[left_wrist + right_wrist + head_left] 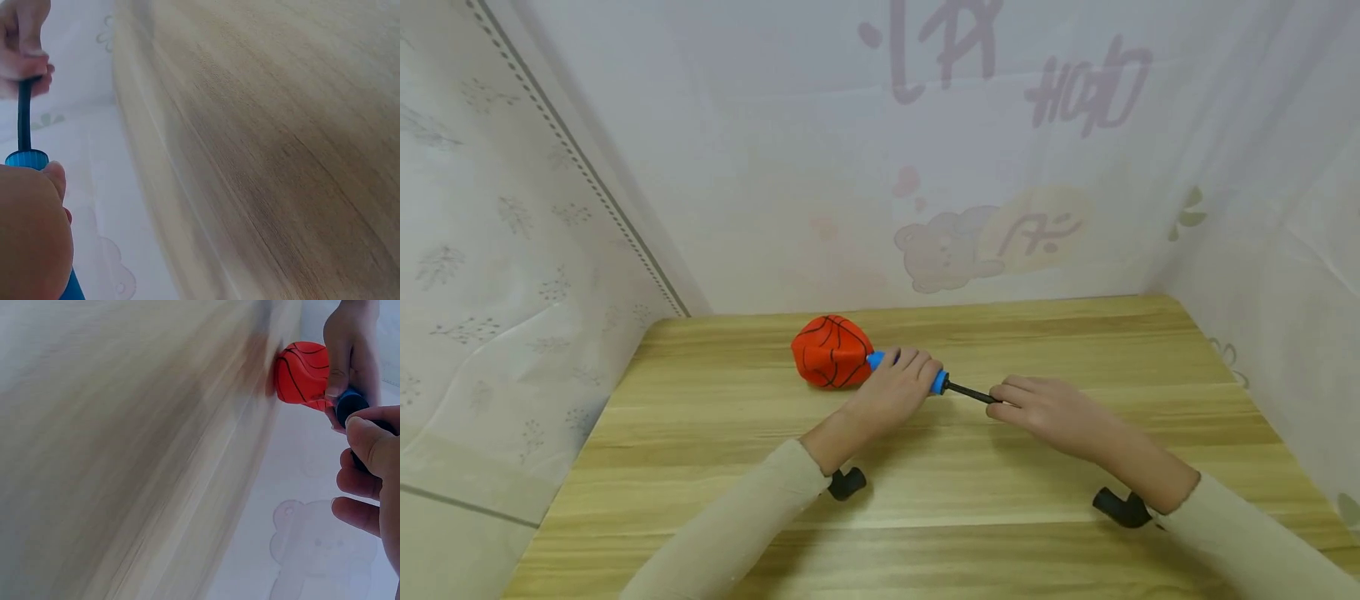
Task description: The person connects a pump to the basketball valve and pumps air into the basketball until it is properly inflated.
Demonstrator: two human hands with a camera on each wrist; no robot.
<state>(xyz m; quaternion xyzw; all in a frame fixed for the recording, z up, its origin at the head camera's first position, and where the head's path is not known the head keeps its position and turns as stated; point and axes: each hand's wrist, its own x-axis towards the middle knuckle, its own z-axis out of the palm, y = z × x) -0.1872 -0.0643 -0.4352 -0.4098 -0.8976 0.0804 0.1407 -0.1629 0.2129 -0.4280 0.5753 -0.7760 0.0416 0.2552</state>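
Note:
A red ball with black basketball lines (831,353) lies on the table's far side, dented and not fully round. Against its right side sits the blue tip of a hand air pump (938,382). My left hand (891,392) grips the blue barrel, fingers wrapped over it, close beside the ball. From the barrel a black rod (970,392) reaches out to the right. At the rod's far end, the thumb and fingers of my right hand (381,462) pinch the black end piece. The pump is held roughly level above the table; the ball's nozzle opening is hidden.
The wood-grain table (925,517) spreads under both forearms. Behind it hangs a pale printed sheet (760,167) with a bear and lettering, and similar sheets flank both sides. Black wrist-mounted pieces (847,483) protrude below each wrist.

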